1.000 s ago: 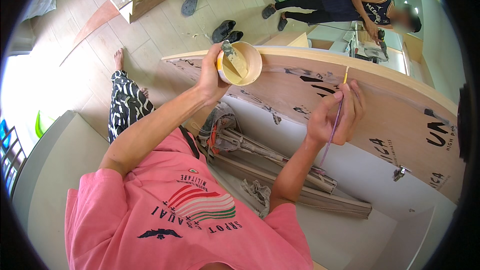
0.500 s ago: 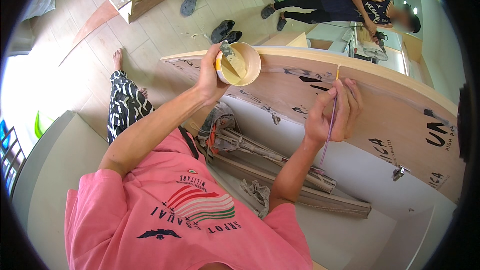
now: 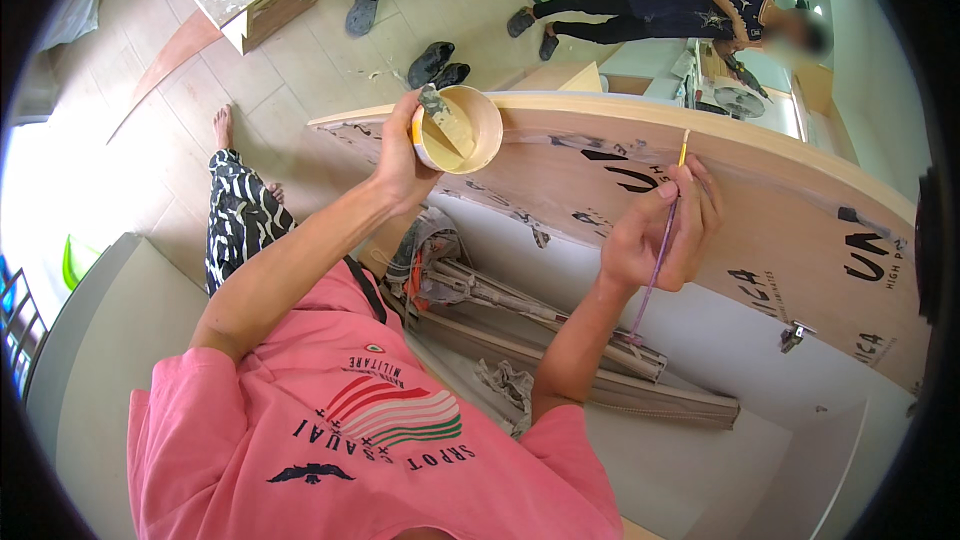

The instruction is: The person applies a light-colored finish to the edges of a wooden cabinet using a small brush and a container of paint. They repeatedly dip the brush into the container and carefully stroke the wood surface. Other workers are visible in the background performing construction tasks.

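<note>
In my left hand is a small round tub of cream-coloured paste, tilted so its inside shows. A flat putty knife smeared with the paste leans in it, its upper end near my fingers. My right hand pinches a thin paintbrush with a purple handle and a yellow upper part. The brush's pale tip points up at the edge of a light wood panel with dark printed marks. From this view I cannot tell whether the tip touches the edge.
Below the panel a white cabinet recess holds beige folded metal-and-fabric parts and a crumpled rag. A metal hinge sits low on the panel. Dark shoes lie on the tiled floor. Beyond stands another person, near a fan.
The view has shifted slightly, so the tub and floor items appear a little further left. My right hand with the brush has moved slightly right along the panel's edge. Both grips are unchanged.
</note>
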Demonstrator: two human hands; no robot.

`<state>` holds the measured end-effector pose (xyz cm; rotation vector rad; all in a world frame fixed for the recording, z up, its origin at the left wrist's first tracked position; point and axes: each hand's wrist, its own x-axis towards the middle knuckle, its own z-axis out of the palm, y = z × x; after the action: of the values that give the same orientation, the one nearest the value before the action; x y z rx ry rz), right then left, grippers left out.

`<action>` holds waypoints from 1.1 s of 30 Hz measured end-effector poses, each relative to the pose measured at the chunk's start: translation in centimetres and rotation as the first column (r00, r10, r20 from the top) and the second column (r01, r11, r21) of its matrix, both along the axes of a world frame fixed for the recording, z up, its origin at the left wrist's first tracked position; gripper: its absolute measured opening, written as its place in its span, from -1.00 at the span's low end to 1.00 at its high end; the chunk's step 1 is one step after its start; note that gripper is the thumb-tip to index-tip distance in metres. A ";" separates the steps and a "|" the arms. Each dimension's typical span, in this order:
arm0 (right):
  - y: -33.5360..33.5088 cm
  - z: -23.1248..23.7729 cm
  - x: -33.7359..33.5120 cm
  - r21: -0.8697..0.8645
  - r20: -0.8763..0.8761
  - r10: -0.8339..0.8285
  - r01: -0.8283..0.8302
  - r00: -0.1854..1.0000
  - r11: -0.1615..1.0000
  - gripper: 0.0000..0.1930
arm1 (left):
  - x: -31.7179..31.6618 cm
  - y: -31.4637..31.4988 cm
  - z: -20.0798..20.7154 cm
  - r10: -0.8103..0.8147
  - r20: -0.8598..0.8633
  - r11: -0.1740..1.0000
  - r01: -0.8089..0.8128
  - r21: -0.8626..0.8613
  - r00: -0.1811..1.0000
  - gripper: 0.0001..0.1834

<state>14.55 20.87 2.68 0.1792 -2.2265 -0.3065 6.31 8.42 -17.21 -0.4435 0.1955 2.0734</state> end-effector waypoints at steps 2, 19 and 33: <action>0.0 0.1 -0.1 -0.006 -0.019 -0.015 0.015 1.000 1.000 -0.79 | 0.0 0.0 -0.1 0.006 -0.007 1.000 -0.006 0.007 1.000 -0.56; -0.4 0.2 0.0 0.129 0.123 -0.099 0.083 0.987 0.988 -0.78 | 0.1 0.3 -1.1 0.003 -0.011 1.000 -0.003 0.020 1.000 -0.53; -0.7 -0.3 -0.1 0.093 0.106 -0.060 0.050 0.993 0.994 -0.77 | -0.1 0.0 -0.3 0.000 -0.034 1.000 0.000 0.009 0.999 -0.44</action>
<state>14.47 20.12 2.37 0.1872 -2.3294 -0.4373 6.22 8.38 -17.47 -0.4028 0.2066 2.0821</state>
